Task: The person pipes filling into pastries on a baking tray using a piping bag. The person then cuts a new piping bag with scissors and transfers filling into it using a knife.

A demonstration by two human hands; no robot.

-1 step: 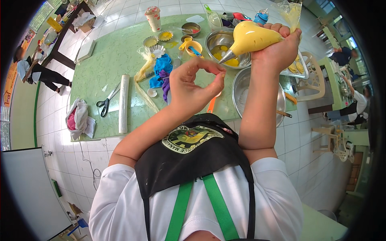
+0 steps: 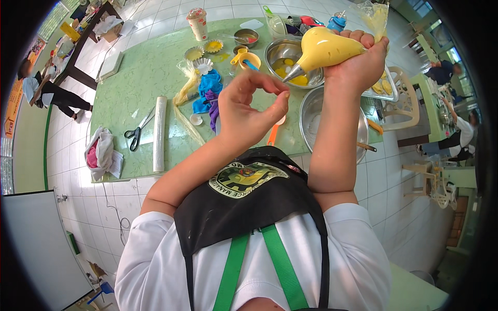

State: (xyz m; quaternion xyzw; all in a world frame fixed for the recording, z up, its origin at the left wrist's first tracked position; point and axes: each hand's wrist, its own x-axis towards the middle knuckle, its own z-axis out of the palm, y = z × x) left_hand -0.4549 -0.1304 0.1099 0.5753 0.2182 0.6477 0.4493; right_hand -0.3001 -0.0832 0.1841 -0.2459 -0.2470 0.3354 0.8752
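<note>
My right hand (image 2: 358,65) grips the twisted neck of a piping bag (image 2: 327,49) full of smooth yellow filling. The bag's loose clear end rises above the fist, and its metal nozzle tilts down and left over a steel bowl (image 2: 268,58) holding egg yolks. Just left of the nozzle, my left hand (image 2: 246,111) curls into a ring, thumb and forefinger meeting in a pinch. Anything between those fingertips is too small to make out. Below my right forearm sits a larger steel bowl (image 2: 310,116), partly hidden by the arm.
On the green table (image 2: 135,78) lie scissors (image 2: 136,136), a roll of clear wrap (image 2: 160,135), blue and purple cloths (image 2: 208,88), fluted tins (image 2: 194,53) and an orange-handled spoon (image 2: 273,136). A paper cup (image 2: 197,25) stands at the back. A tray (image 2: 384,90) sits at right.
The fingers of my left hand have shifted slightly, narrowing the ring between thumb and forefinger. My right hand and the piping bag look unmoved.
</note>
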